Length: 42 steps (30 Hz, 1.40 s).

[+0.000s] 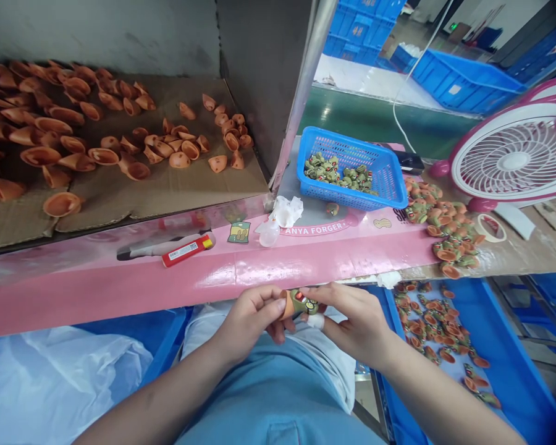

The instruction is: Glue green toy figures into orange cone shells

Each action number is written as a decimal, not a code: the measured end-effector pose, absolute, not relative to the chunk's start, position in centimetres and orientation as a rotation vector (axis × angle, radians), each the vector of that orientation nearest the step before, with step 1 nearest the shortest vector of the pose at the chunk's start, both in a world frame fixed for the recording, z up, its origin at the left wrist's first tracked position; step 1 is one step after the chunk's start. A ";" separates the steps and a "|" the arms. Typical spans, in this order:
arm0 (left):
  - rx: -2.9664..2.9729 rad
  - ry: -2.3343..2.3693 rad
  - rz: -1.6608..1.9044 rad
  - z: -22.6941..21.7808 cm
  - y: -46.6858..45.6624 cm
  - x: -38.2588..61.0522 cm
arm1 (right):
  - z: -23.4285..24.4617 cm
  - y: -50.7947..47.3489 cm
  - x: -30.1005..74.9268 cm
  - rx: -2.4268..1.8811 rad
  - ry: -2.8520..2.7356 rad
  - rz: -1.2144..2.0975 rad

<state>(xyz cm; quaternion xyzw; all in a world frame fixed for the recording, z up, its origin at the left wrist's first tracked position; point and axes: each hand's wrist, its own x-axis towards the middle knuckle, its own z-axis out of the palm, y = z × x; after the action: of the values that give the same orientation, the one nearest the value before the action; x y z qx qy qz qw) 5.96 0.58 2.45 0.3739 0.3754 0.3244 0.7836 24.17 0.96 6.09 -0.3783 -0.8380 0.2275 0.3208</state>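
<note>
Between my two hands, just off the table's front edge, is a small figurine (298,302) with an orange base and a green head bearing red and yellow marks. My left hand (259,312) pinches its orange end between thumb and fingers. Over the green end lie the fingers of my right hand (347,315), which grip it from the other side; a white wrap covers the right thumb tip. Ahead, a blue basket (352,199) holds several green heads, and one loose green head (332,209) lies in front of it.
Orange hollow pieces (74,148) cover cardboard in the box at left. A red packet (188,250) and crumpled tissue (287,211) lie on the pink mat (241,269). Finished-looking figurines (454,228) pile near a fan (514,157); more fill a blue bin (505,346).
</note>
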 end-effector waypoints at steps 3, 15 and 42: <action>0.761 0.803 0.674 2.6 0.6 6.0 | 6.2 0.8 24.0 -0.981 -2.180 0.596; 0.742 0.774 0.622 2.9 0.9 6.3 | 6.3 0.5 24.1 -1.005 -2.171 0.604; 0.828 0.873 0.718 3.2 1.3 6.0 | 6.0 1.2 24.7 -1.034 -2.078 0.747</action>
<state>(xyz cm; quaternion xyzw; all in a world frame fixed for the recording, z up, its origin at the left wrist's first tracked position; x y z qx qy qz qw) 5.99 1.29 3.19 0.3808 0.4015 0.3305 0.7645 24.68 1.18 6.01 -0.3980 -0.8001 0.2876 0.3445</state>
